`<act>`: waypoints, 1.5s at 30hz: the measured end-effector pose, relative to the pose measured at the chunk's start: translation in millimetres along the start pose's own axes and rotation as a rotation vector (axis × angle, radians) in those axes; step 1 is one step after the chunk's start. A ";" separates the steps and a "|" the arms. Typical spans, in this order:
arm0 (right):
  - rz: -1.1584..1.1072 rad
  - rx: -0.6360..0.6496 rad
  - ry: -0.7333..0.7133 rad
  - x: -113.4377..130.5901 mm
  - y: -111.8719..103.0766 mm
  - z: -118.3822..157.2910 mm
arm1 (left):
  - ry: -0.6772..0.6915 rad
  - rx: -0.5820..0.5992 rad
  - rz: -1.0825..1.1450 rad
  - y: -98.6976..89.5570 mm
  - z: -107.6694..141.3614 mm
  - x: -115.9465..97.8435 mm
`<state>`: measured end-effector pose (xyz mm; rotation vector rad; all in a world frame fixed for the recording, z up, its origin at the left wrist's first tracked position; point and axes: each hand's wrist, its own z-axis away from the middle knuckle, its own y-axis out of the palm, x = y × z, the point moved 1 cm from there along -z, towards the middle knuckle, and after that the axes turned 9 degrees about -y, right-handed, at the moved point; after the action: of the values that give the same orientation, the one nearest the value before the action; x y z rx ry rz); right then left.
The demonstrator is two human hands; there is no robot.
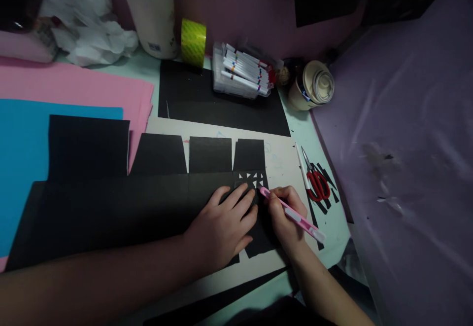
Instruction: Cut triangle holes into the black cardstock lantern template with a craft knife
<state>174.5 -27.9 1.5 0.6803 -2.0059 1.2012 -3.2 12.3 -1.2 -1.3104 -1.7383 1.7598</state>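
Observation:
A large sheet of black card (148, 202) with several flaps along its far edge lies over a white board (283, 156). Small triangular openings show white near the card's right end. My left hand (225, 222) rests flat on the card, fingers spread, just left of these openings. In my right hand (290, 217) is a pink craft knife (295, 216), gripped like a pen. Its tip end meets the card beside the triangles; the blade itself is too small to make out.
Red-handled scissors (318, 185) lie at the right among black scraps. A box of markers (242, 72), yellow tape (193, 43), a white bottle (153, 15) and a cup (301, 94) stand at the back. Pink sheets (92, 84) and a blue sheet (22, 143) are at left.

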 end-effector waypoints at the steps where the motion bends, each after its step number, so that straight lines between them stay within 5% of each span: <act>1: 0.002 -0.006 0.007 0.4 -0.2 -0.1 | -0.002 0.002 0.001 -0.2 0.0 0.0; 17: -0.038 0.021 0.036 -2.9 -9.1 -1.3 | -0.017 0.027 0.017 -2.5 -0.8 -0.6; 25: 0.067 0.314 -0.221 -13.6 -17.3 -28.7 | -0.038 -0.020 0.016 -2.7 -0.2 -1.0; 39: 0.254 0.502 -0.478 -8.9 -2.3 -36.9 | -0.037 -0.019 0.054 -4.9 -1.1 -1.3; 42: 0.253 0.370 -0.449 -10.1 -2.2 -43.9 | -0.035 -0.024 0.034 -4.6 -0.9 -1.6; 45: 0.199 0.003 -0.320 -17.6 -9.7 -50.4 | -0.038 -0.016 0.019 -4.4 -0.8 -1.8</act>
<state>207.2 14.6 9.7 0.7245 -2.3840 1.2741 -3.2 12.3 3.6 -1.3127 -1.7694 1.7960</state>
